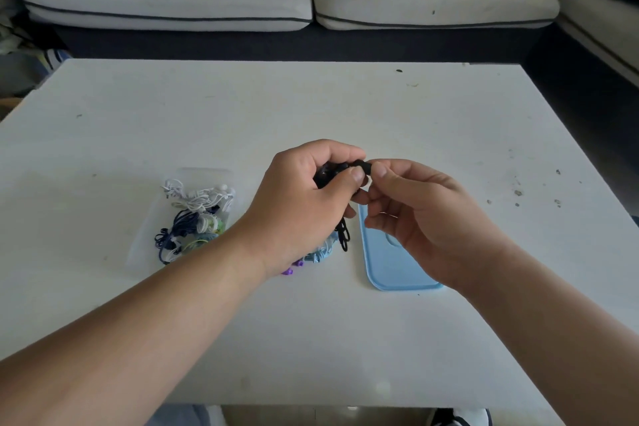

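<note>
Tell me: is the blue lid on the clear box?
No, the blue lid lies flat on the table, apart from the clear box to its left.

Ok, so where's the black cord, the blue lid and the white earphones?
black cord [331, 172]: head view, on the bunched part at the top.
blue lid [384, 267]: head view, on its bare flat top, near end.
white earphones [194, 196]: head view, on the tangled wires in the middle.

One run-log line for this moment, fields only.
left hand: grips black earphones | right hand: pinches their end | blue lid, clear box of cords: on table
</note>
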Available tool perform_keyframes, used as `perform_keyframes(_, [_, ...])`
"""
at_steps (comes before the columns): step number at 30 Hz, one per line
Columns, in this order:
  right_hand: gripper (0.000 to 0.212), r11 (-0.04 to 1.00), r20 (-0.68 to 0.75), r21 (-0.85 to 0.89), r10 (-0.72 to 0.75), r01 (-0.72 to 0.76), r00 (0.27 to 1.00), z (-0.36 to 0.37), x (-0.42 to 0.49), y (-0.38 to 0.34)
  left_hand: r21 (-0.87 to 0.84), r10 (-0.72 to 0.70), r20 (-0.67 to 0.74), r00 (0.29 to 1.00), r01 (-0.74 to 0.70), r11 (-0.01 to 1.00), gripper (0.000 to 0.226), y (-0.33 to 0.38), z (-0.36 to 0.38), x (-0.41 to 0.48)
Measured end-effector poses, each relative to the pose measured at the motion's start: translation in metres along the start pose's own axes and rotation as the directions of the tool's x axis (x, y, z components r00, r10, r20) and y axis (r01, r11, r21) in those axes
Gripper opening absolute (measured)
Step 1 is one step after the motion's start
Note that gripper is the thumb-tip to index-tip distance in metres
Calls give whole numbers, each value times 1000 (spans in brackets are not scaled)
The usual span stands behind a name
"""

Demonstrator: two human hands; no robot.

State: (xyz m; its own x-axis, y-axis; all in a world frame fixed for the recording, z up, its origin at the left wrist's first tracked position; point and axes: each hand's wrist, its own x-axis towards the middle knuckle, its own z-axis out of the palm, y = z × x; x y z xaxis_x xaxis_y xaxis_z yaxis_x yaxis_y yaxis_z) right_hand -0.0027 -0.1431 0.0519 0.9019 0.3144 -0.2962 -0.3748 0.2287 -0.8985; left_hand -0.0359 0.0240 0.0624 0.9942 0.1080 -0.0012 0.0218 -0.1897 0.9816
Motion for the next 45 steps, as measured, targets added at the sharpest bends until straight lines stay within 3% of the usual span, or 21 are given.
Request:
perform_keyframes(9, [9, 998, 81, 5, 59, -60, 995, 65, 15, 14, -4, -87, -157, 984, 88, 996, 17, -8, -56, -11])
perform_keyframes(14, [19, 985, 54, -91, 151, -145, 987, 106, 33, 35, -4, -182, -200, 963, 184, 983, 16, -17, -110, -16])
perform_keyframes(20, [19, 966, -8, -213, 149, -147, 989, 126, 45, 51, 291, -197, -295, 935, 284, 914, 13, -53, -152, -1])
perform_keyframes(24, [17, 952, -51, -268, 140, -149, 989, 123, 46, 53, 452, -265, -248, 932, 353, 819, 39, -63, -153, 11])
perform_keyframes(29, [13, 951, -106, -280, 104, -130, 989, 104, 43, 42, 575, -240, -201, 950, 313, 756, 51, -49, -141, 19])
perform_keyframes(34, [11, 898, -136, -431, 36, -92, 990, 72, 29, 29, 857, -174, -145, 974, 212, 469, 37, -32, -122, 10])
perform_keyframes(36, [14, 836, -112, -542, 29, -86, 993, 59, 20, 31, 874, -78, -63, 995, 92, 477, 34, -25, -103, 6])
perform_keyframes(39, [17, 738, -101, -670, 18, -82, 995, 38, 12, 32, 792, 48, 159, 986, -156, 590, 25, -19, -66, 5])
perform_keyframes(42, [18, 629, -111, -767, 70, -130, 991, 15, 8, 27, 825, -124, 377, 918, -272, 495, 17, -28, -31, 2])
perform_keyframes(45, [20, 465, -57, -870, 234, -163, 971, -4, 0, 27, 909, -283, 390, 876, -317, 271, 14, -47, -12, 2])
